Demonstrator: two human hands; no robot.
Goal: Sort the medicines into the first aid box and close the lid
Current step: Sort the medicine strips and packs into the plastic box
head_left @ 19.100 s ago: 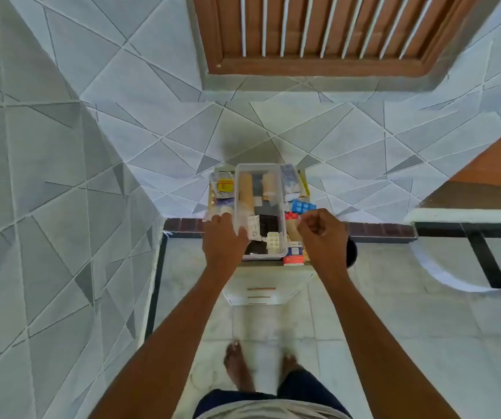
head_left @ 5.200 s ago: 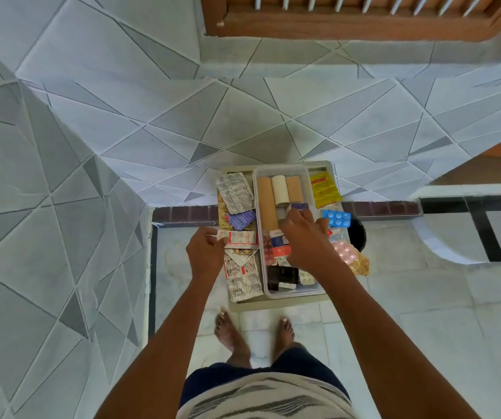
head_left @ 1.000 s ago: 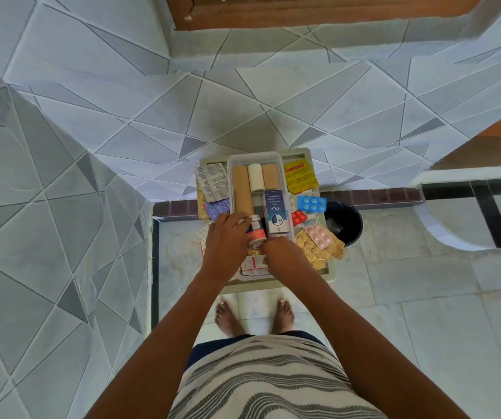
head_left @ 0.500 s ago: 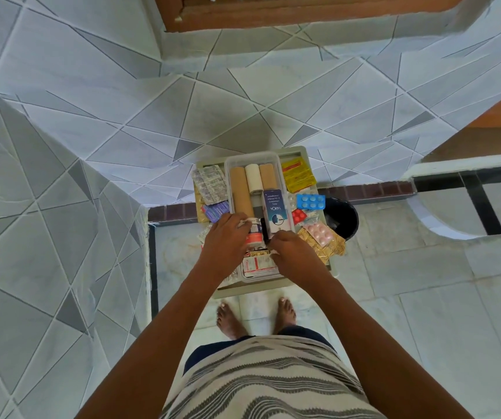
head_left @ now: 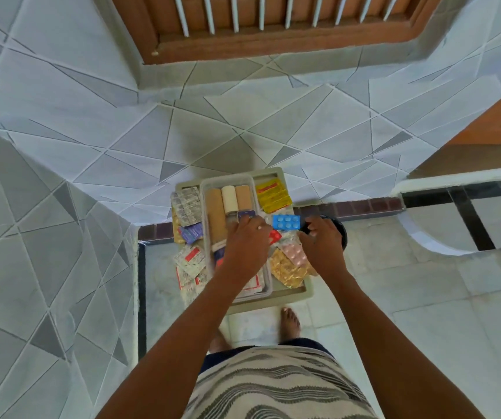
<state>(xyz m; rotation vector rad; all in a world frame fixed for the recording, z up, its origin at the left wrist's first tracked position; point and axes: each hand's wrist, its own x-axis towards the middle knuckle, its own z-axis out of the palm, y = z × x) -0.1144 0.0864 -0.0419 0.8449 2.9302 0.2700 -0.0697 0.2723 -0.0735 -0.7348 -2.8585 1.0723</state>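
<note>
A clear first aid box [head_left: 228, 177] stands in the middle of a beige tray [head_left: 307, 293]. Bandage rolls [head_left: 229, 195] lie at its far end. My left hand [head_left: 244, 246] lies over the box, its fingers curled on the far end of a dark blue carton [head_left: 246, 213] that is mostly hidden beneath it. My right hand [head_left: 323, 241] hovers over the tray's right side with loosely curled fingers just right of a blue blister pack [head_left: 286, 222], holding nothing. Yellow sachets [head_left: 273, 193], a pink blister [head_left: 294, 253] and gold foil strips [head_left: 285, 271] lie right of the box, silver strips [head_left: 187, 207] left.
The tray stands in a corner of tiled walls under a wooden window [head_left: 273, 25]. A black round bin [head_left: 342, 234] sits behind my right hand. My bare foot [head_left: 290, 323] stands on the floor just in front of the tray.
My right hand has left the box and moved right toward the blue blister pack. My left hand has shifted right and forward over the blue carton. The camera tilted up a little.
</note>
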